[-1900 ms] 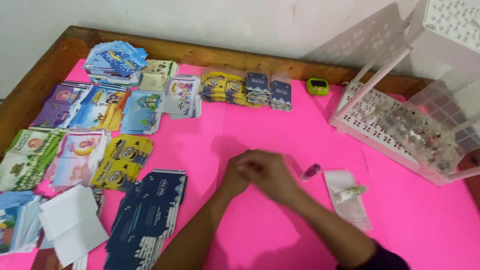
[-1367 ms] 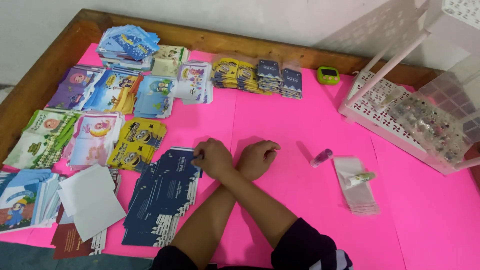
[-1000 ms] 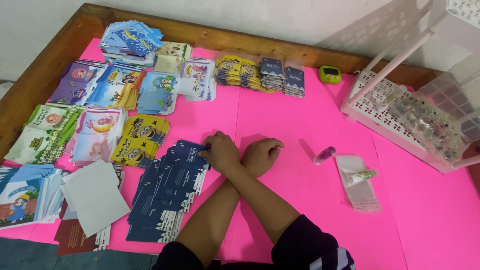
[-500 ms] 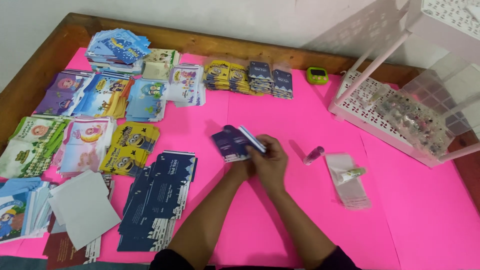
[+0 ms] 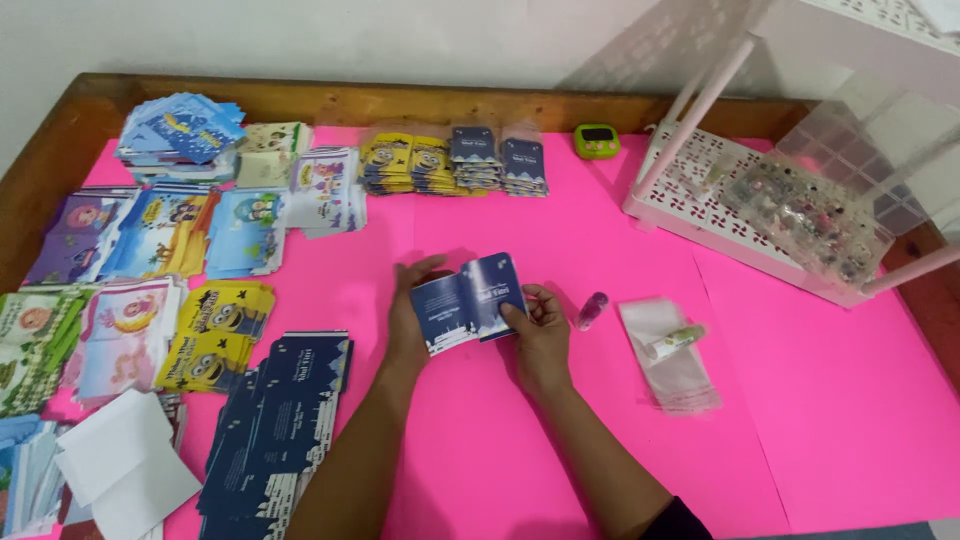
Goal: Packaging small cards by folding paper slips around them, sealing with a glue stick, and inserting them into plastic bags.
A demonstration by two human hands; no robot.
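Evidently both hands, left hand [image 5: 408, 318] and right hand [image 5: 543, 335], are gripping a dark blue folded paper card [image 5: 469, 301] mid-table; thumbs are risking a crooked crease

A wooden-rimmed table [image 5: 60, 160] carries a pink sheet [image 5: 800, 420]. On it lie stacks of colourful cards [image 5: 190, 225], a navy card pile [image 5: 275, 425], clear plastic sleeves [image 5: 670, 365], a green timer [image 5: 597, 140] and a white rack [image 5: 700, 200].

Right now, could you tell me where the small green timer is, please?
The green timer sits at the table's far edge, between the dark blue card packs and the white rack.
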